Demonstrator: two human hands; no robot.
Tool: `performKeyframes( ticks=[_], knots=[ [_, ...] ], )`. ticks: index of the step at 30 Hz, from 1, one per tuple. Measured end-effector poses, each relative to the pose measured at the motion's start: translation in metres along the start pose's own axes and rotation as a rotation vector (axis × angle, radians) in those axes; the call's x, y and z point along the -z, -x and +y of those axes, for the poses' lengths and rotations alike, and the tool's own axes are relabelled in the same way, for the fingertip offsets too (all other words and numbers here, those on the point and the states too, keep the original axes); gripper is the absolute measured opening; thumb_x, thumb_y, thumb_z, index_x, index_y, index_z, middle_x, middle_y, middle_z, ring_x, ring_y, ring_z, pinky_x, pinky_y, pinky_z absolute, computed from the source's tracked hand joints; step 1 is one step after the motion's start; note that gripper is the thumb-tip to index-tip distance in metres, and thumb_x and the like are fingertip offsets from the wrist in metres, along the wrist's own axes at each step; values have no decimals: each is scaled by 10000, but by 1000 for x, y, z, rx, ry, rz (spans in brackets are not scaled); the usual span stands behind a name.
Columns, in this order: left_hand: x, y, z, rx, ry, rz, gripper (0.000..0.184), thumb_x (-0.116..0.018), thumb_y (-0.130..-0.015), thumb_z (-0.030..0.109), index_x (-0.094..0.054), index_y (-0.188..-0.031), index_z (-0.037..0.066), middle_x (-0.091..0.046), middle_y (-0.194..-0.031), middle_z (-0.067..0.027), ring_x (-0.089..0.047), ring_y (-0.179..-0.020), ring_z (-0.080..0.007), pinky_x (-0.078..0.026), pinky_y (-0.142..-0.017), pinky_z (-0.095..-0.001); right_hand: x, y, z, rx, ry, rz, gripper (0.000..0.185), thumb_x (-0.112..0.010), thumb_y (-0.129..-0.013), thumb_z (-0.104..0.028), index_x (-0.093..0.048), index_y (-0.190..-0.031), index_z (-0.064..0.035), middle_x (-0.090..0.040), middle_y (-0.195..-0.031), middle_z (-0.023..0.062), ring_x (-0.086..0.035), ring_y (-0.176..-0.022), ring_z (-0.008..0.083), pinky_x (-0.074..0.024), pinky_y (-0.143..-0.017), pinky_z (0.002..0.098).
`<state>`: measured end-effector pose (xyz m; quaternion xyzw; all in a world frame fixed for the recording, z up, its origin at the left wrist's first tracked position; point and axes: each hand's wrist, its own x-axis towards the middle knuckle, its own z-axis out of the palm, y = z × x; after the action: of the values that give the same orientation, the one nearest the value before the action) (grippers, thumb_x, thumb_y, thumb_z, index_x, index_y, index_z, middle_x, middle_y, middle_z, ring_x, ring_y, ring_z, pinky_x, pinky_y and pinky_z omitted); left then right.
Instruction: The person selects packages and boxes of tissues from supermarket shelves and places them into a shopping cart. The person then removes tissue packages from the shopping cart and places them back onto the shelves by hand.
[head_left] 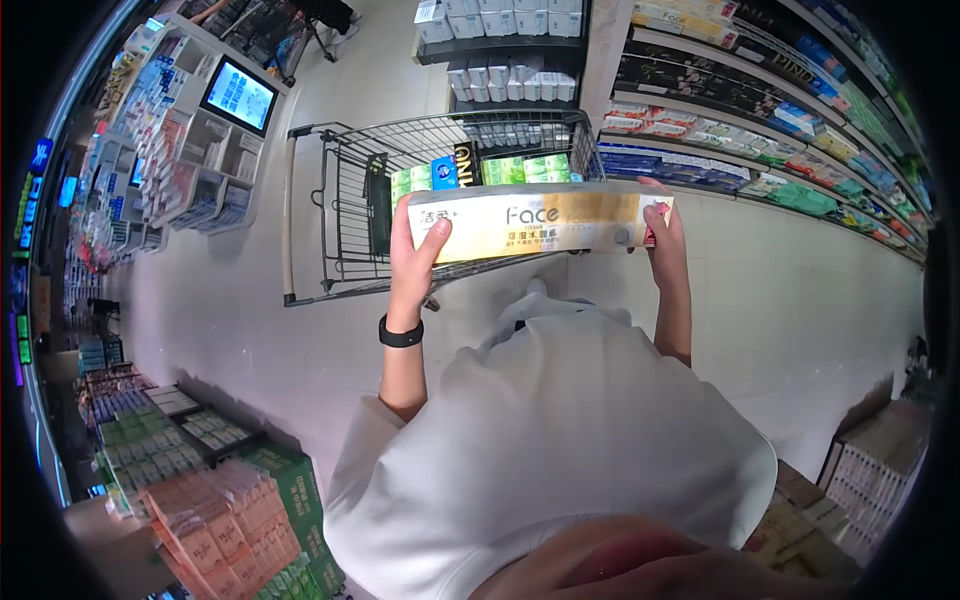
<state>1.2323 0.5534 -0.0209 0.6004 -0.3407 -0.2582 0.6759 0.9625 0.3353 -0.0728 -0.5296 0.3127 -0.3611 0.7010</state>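
Observation:
A long white and gold pack of face tissues [540, 228], printed "Face", is held level in front of my body. My left hand [415, 245] grips its left end with the thumb on the printed front; a black band circles that wrist. At the other end my right hand [663, 235] closes on the pack, thumb also on the front. Just beyond the pack stands a wire shopping cart [345, 215]. Inside it are green packs [515, 170], a blue pack [444, 172] and a black box [466, 163], partly hidden by the tissues.
Shelves of tissue packs [720, 75] line the right side, with a rack of white packs [510, 80] behind the cart. A display stand with a screen [240, 94] is at left. Stacked orange packs [220, 525] sit low left. Pale floor [250, 310] surrounds the cart.

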Motion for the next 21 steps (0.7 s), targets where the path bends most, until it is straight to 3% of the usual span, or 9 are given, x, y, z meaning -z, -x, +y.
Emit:
performKeyframes(
  ticks=[3, 5, 6, 10, 13, 17, 19, 20, 21],
  knots=[
    [14, -21, 19, -84, -35, -58, 547, -734, -878, 211, -461, -1308, 11, -590, -1159, -80, -561, -1086, -154, -450, -959, -304, -4, -32, 6, 81, -104, -38, 537, -627, -870, -163, -450, -1371, -83, -547, -1240, 59, -572, -1066, 149, -484, -917, 280],
    [42, -41, 28, -103, -43, -125, 642, -795, -807, 154, -448, -1329, 18, -574, -1207, -84, -543, -1152, -170, -438, -994, -318, -9, -59, 5, 199, -58, -231, 613, -703, -785, -126, -452, -1342, -85, -548, -1218, 57, -580, -1049, 155, -500, -933, 319],
    [52, -47, 34, -129, -74, -122, 659, -802, -797, 146, -448, -1337, 19, -571, -1213, -82, -541, -1159, -173, -436, -1000, -322, -18, -72, 0, 222, -69, -216, 686, -767, -679, -52, -465, -1294, -86, -567, -1223, 82, -585, -1098, 183, -509, -954, 358],
    [76, -71, 40, -195, -66, -143, 678, -831, -735, 69, -478, -1314, 52, -558, -1295, -137, -545, -1206, -231, -442, -1032, -373, -40, -111, -23, 489, -88, -325, 744, -812, -562, 82, -487, -1213, -74, -596, -1252, 160, -579, -1194, 271, -500, -996, 393],
    [74, -89, 28, -233, -8, -184, 664, -836, -681, 3, -512, -1256, 81, -538, -1353, -201, -541, -1240, -279, -451, -1041, -416, -37, -123, -31, 729, 12, -373, 734, -792, -573, 172, -492, -1193, -81, -592, -1252, 179, -549, -1246, 329, -488, -1040, 463],
    [61, -115, 5, -271, -23, -260, 638, -836, -644, -33, -545, -1201, 82, -542, -1348, -200, -542, -1232, -273, -455, -1033, -408, -15, -118, -20, 716, 72, -277, 727, -785, -576, 187, -500, -1185, -89, -583, -1275, 168, -534, -1269, 335, -513, -1017, 452],
    [53, -127, -3, -265, -33, -342, 649, -831, -637, -44, -544, -1204, 85, -538, -1354, -197, -540, -1232, -273, -459, -1027, -410, -8, -111, -14, 521, 24, -151, 684, -761, -610, 189, -502, -1180, -88, -572, -1302, 150, -512, -1295, 339, -543, -978, 437],
    [47, -130, -8, -211, -24, -338, 606, -832, -673, -23, -541, -1194, 81, -574, -1298, -158, -553, -1200, -227, -459, -1012, -368, -5, -112, -8, 498, 72, -111, 578, -714, -701, 137, -520, -1195, -92, -598, -1260, 103, -565, -1229, 273, -566, -920, 375],
    [42, -133, -19, -199, -18, -334, 606, -832, -673, -23, -541, -1194, 81, -574, -1298, -158, -553, -1200, -227, -459, -1012, -368, 1, -116, 1, 486, 78, -112, 578, -714, -701, 137, -520, -1195, -92, -598, -1260, 103, -565, -1229, 273, -566, -920, 375]
  ],
)
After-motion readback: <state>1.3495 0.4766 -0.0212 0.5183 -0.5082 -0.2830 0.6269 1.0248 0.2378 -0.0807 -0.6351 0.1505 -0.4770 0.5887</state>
